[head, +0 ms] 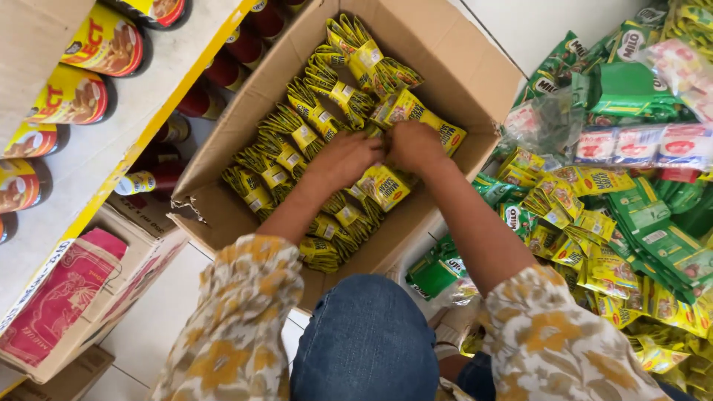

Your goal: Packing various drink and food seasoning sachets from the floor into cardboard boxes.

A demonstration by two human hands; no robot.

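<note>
A brown cardboard box [460, 70] stands open on the floor in front of me, packed with several bundles of yellow sachets [312, 122]. My left hand [343, 157] and my right hand [416, 145] are both down in the middle of the box, fingers curled around one yellow sachet bundle [386, 186] between them. My arms in floral sleeves reach in from the bottom of the view, and my blue-jeaned knee [364, 338] sits below the box.
On the right lies a heap of green sachets [631, 89], yellow sachets [587, 223] and pink-and-white packs [646, 145]. On the left, a shelf [111, 148] carries yellow-labelled jars [70, 96]. A second carton with a pink pack [63, 293] sits at lower left.
</note>
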